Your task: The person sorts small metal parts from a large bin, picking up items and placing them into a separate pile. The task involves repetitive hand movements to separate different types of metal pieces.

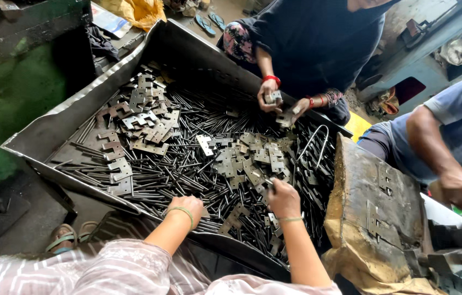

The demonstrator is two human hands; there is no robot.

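The left hand (189, 203) rests palm-down on the loose steel pins (187, 164) at 6 o'clock of the big sheet-metal tray (51, 128), fingers curled among them; whether it grips any I cannot tell. The right hand (282, 198), at about 5 o'clock, is pinched closed on a small notched metal plate (268, 183) at the edge of the central heap. Outward from there, notched plates lie in 2 loose heaps, 1 at 10 o'clock (143, 117) and 1 mid-tray (247, 155), far too many to count, over a bed of hundreds of pins. Judging by that, most of the sorting looks undone. At 12 o'clock another person's 2 hands (270, 97) hold plates; at 3 o'clock a third person's arm (449, 164) reaches past a worn block (375, 218) carrying 2 fitted plates.
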